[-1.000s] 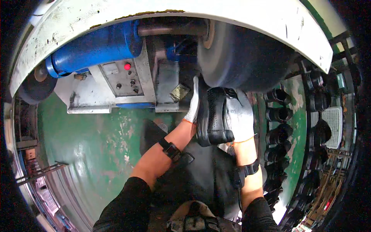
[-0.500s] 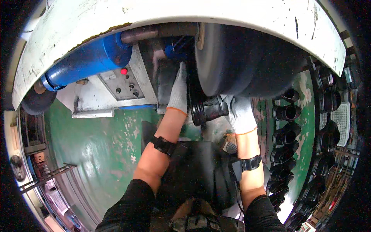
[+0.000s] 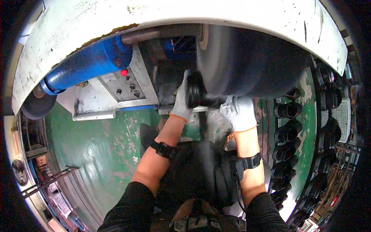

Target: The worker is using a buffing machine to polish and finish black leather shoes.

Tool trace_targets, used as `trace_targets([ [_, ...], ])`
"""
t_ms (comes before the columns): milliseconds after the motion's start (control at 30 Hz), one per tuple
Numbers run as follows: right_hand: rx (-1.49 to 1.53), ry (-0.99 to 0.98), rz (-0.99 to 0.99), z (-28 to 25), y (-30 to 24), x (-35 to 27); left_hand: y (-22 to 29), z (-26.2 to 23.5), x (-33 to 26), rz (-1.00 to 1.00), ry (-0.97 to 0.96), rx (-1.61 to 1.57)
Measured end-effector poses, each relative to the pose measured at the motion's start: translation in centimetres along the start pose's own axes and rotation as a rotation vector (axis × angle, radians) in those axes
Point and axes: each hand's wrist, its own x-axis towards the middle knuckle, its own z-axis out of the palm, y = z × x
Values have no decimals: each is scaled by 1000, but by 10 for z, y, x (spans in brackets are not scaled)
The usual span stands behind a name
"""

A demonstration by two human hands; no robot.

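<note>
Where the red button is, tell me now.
In the head view, the red button sits left of centre, on the upper part of the control panel, just below the blue cylinder.

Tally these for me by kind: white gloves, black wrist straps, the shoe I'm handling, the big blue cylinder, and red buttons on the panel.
White gloves: 2
Black wrist straps: 2
Handled shoe: 1
Big blue cylinder: 1
Red button: 1
Total: 7
</note>
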Motion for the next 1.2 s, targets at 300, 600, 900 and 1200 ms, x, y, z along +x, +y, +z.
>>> trace_targets([
  [300, 112, 435, -52, -13, -9, 8, 3, 55, -6, -108, 543, 482],
  [600, 236, 324, 62, 31, 20, 0, 7, 67, -3, -161, 613, 635],
  [900, 338, 464, 86, 29, 27, 4, 1, 86, -30, -79, 126, 888],
  [1200, 407, 470, 69, 36, 66, -14, -51, 36, -1, -196, 80, 236],
])
